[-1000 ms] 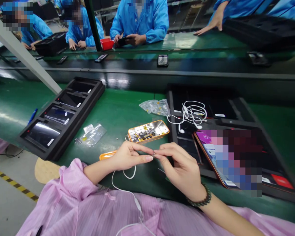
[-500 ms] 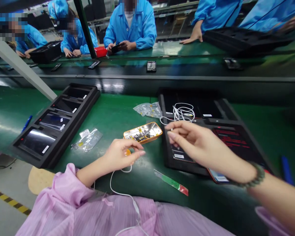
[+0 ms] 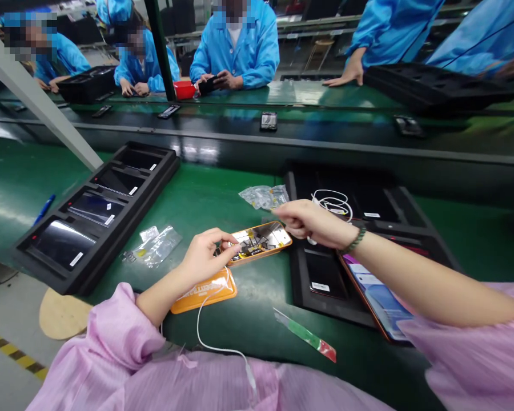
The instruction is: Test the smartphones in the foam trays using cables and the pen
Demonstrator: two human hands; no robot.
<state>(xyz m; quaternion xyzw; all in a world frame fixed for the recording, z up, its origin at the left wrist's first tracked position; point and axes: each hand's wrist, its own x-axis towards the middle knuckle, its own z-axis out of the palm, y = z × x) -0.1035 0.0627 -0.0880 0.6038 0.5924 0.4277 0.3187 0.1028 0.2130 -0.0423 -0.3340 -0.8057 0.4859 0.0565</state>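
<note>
My left hand (image 3: 208,255) is pinched at the near left corner of an open orange tin (image 3: 259,240) that holds several small dark parts. Below it lies the tin's orange lid (image 3: 205,294). My right hand (image 3: 308,221) hovers just right of the tin, fingers curled together near a clear plastic bag (image 3: 264,196); what it holds I cannot make out. A white earphone cable (image 3: 334,204) is coiled on the black tray (image 3: 312,291) under my right wrist. A phone with a lit screen (image 3: 374,297) lies on that tray beneath my forearm.
A long black tray (image 3: 92,208) holding several phones stands to the left. Small clear bags (image 3: 156,245) lie beside it, and a green-red strip (image 3: 306,335) near the front edge. A blue pen (image 3: 43,209) lies far left. Beyond a conveyor belt (image 3: 265,123) carrying phones, people in blue coats work.
My hands, together a second ago, parted. The right swung out over the black tray and came back left beside the tin. The left moved up to the tin's corner.
</note>
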